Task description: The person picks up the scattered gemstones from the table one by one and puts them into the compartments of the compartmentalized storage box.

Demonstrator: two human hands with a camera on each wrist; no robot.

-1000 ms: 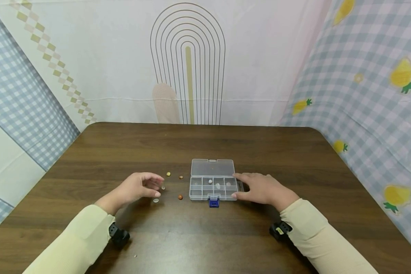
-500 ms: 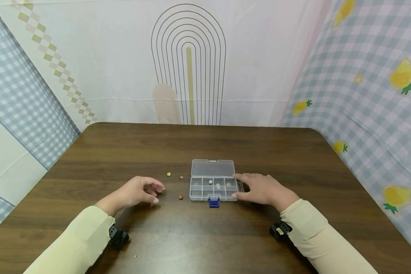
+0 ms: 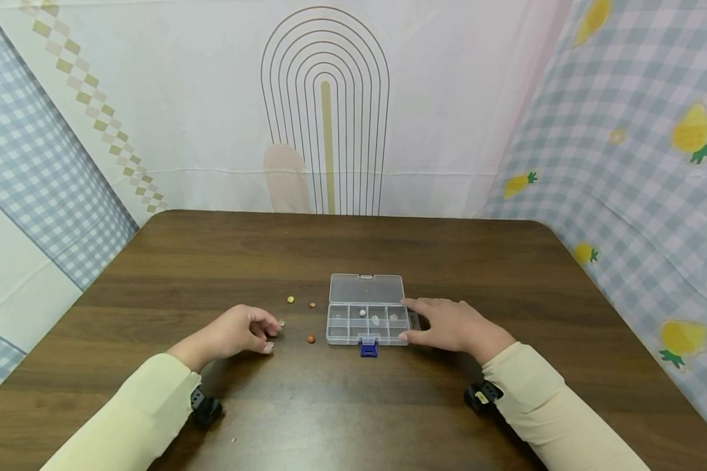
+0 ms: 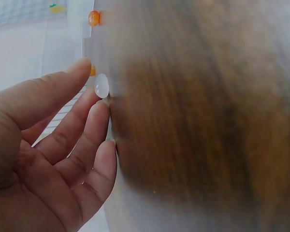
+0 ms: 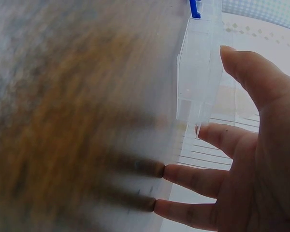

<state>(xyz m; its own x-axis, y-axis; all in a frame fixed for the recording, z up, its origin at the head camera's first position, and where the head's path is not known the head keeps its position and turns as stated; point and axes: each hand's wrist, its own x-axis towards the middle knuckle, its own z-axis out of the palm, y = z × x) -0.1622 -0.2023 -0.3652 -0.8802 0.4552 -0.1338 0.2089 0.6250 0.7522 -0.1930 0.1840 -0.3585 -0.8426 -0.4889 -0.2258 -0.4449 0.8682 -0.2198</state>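
Over the last second the left hand (image 3: 235,330) has shifted slightly, its thumb now hiding from the head view the white oval stone (image 4: 101,86) beside it. Its fingers curve by that stone on the surface (image 3: 342,405), apart from the thumb; the right hand (image 3: 448,324) stays put, fingers spread at the right end of the open compartment box (image 3: 342,340).

Wears pale yellow long sleeves, left sleeve (image 3: 118,418) and right sleeve (image 3: 571,412), both wide-cuffed. Has a small black boxy gadget at each wrist's inner side: left gadget (image 3: 207,409), right gadget (image 3: 474,401) with yellowish patch (image 3: 481,396). Leaves left hand (image 3: 238,330) and right hand (image 3: 448,324) bare.
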